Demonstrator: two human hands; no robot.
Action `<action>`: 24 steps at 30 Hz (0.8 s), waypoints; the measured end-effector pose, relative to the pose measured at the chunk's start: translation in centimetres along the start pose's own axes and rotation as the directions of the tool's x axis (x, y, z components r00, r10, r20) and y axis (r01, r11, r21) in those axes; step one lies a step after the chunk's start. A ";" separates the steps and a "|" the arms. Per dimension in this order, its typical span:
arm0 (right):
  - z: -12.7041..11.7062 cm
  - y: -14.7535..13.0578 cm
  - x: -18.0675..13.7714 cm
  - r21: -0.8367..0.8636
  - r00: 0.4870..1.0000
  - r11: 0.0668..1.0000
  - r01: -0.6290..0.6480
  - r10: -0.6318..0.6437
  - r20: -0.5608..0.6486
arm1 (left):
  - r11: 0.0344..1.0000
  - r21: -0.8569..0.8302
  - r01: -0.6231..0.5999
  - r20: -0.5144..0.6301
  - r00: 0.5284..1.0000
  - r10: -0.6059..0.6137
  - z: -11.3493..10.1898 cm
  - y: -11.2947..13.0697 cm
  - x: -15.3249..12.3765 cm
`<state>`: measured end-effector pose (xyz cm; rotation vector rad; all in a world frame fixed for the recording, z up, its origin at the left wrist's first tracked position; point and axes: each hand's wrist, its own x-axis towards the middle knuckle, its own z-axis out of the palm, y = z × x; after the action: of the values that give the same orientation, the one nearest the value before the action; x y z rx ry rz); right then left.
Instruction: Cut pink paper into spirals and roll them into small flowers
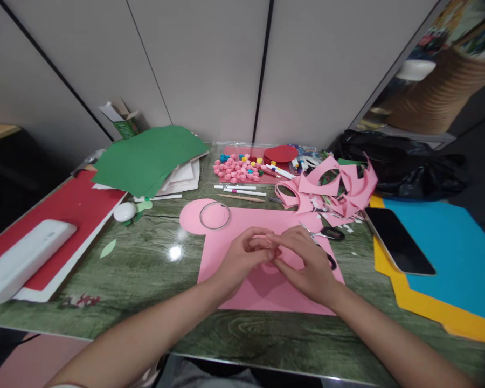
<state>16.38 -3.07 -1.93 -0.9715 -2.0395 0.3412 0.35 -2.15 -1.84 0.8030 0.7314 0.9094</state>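
Observation:
My left hand (242, 257) and my right hand (305, 261) meet over a pink paper sheet (242, 293) lying on the green table. The fingers of both hands are curled and pinched together around a small pink paper piece (275, 253) held between them. A clear ring (214, 215) rests on a pink round cut-out at the sheet's far left corner. Black-handled scissors (329, 235) lie just beyond my right hand.
Pink paper scraps (335, 188) pile up at the back right. A black phone (399, 240) lies on blue and yellow sheets (448, 253). Pink pom-poms (236, 168), markers (240, 189), green paper (149, 156), a white egg-shaped object (125, 211) and a white device (22, 258) lie left.

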 end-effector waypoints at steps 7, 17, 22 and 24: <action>0.0 0.1 -0.2 0.048 0.999 0.998 -0.040 0.040 0.008 | 1.000 -0.007 0.000 0.043 0.999 0.000 -0.3 0.0 0.2; 0.0 0.2 -0.1 0.030 0.996 0.996 -0.087 0.087 0.007 | 0.999 -0.037 0.018 0.039 0.999 -0.017 -0.1 0.2 0.1; 0.1 0.2 0.1 0.006 0.999 0.999 -0.046 0.046 0.005 | 0.999 -0.004 0.041 0.029 0.999 -0.041 0.2 0.1 0.1; 0.1 0.2 0.1 -0.005 0.999 0.999 -0.042 0.042 0.004 | 0.999 0.017 0.051 0.029 0.998 -0.051 0.2 0.1 0.1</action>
<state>16.33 -2.88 -2.06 -1.0191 -2.0270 0.3607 0.57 -2.08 -1.70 0.8069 0.7313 0.8455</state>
